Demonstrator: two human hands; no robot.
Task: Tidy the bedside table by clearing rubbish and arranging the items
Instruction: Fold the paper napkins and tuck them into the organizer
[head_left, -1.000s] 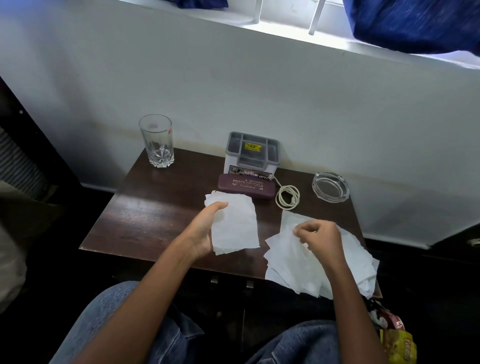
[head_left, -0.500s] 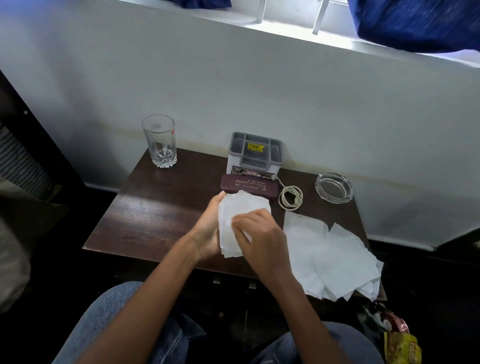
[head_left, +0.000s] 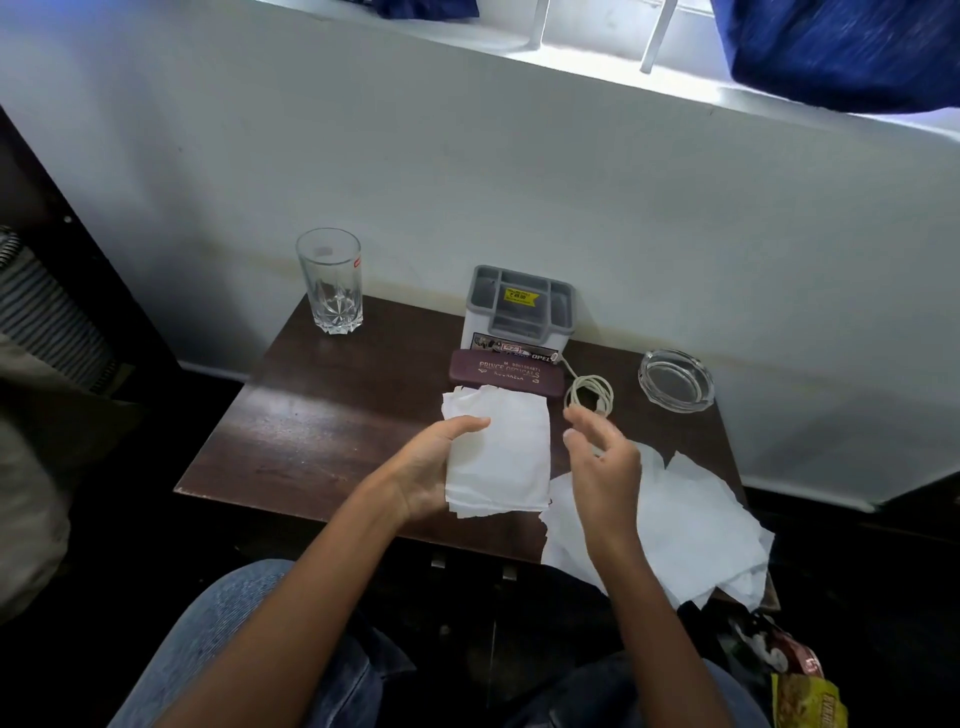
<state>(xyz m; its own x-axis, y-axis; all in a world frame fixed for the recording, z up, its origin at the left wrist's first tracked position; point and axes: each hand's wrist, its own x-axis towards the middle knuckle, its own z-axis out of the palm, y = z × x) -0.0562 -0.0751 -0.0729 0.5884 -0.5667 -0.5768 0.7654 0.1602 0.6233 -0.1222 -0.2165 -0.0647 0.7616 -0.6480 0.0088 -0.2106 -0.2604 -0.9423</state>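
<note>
The dark wooden tabletop (head_left: 322, 431) stands against a white wall. A loose pile of white tissues (head_left: 691, 519) covers its front right corner and overhangs the near edge.

Your left hand (head_left: 431, 473) grasps a squared stack of tissues (head_left: 504, 452), with the thumb across the top sheet and the fingers underneath. The stack is held over the middle of the tabletop, just in front of the spectacle case. Your right hand (head_left: 605, 467) is released, its fingers loosely curved and holding nothing. It hangs above the left edge of the loose pile, just beside the held stack; its fingertips are blurred.

A grey-and-white compartment organiser (head_left: 519, 312) sits at the back centre against the wall. A maroon spectacle case (head_left: 506, 370) lies directly in front of it, touching it. A clear glass tumbler (head_left: 330, 283) stands upright at the back left corner. A glass ashtray (head_left: 675, 379) rests at the back right. A coiled white cable (head_left: 589, 395) lies between the case and the ashtray.
</note>
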